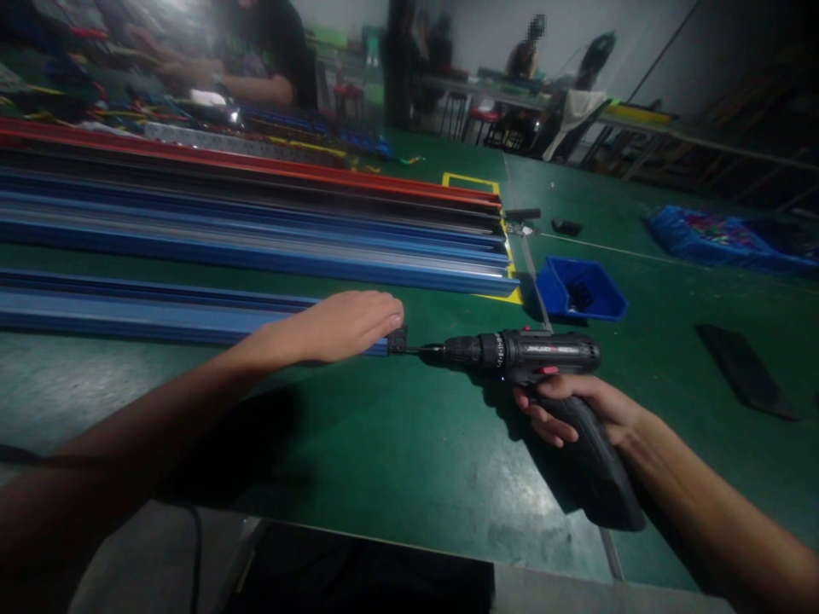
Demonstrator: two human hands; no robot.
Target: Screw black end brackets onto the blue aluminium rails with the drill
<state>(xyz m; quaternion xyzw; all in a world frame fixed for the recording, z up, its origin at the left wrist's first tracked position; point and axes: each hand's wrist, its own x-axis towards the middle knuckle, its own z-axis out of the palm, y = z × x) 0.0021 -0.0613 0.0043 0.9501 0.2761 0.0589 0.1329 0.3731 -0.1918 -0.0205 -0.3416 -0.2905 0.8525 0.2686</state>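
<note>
Gap between drill (554, 351) and dark slab (746, 371) (blue bin (605, 297) partly blocking beyond).

Pale grey wall (486, 38) across back, dim, sinking into near-black over on right. Dark slanting line (665, 49) against it, cord or pole, can't tell. Harsh white glare (201, 21) up at left. Worktables (717, 138) along far side, white cloth (576, 112) hanging off one. Red-topped stool (485, 114) nearby. Big green table (397, 460) closer, light pooling on top. Grey floor (141, 567) below its edge.
</note>
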